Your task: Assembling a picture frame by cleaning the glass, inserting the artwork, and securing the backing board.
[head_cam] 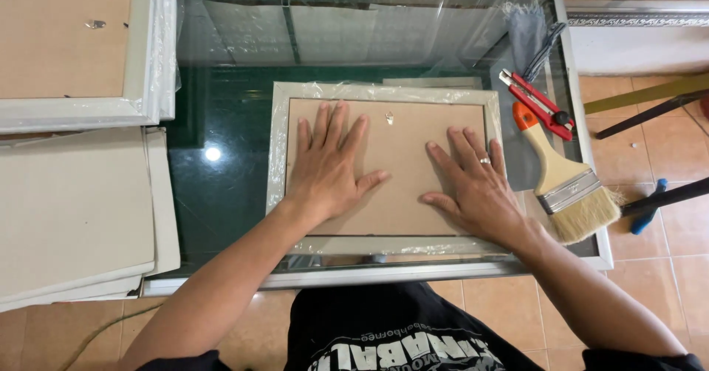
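Note:
A picture frame [279, 149] lies face down on the glass tabletop [221, 179], its pale rim wrapped in clear plastic. Its brown backing board [402, 142] fills the middle and carries a small metal hanger [389, 118] near the far edge. My left hand [329, 165] lies flat with fingers spread on the left half of the board. Flat on the right half rests my right hand [476, 190], with a ring on one finger. Neither hand holds anything.
A wide paintbrush [565, 182] with an orange-tipped wooden handle lies right of the frame. Beyond it lie a red utility knife [538, 102] and a grey cloth [526, 35]. Another face-down frame [74, 53] and stacked boards [74, 208] sit at the left.

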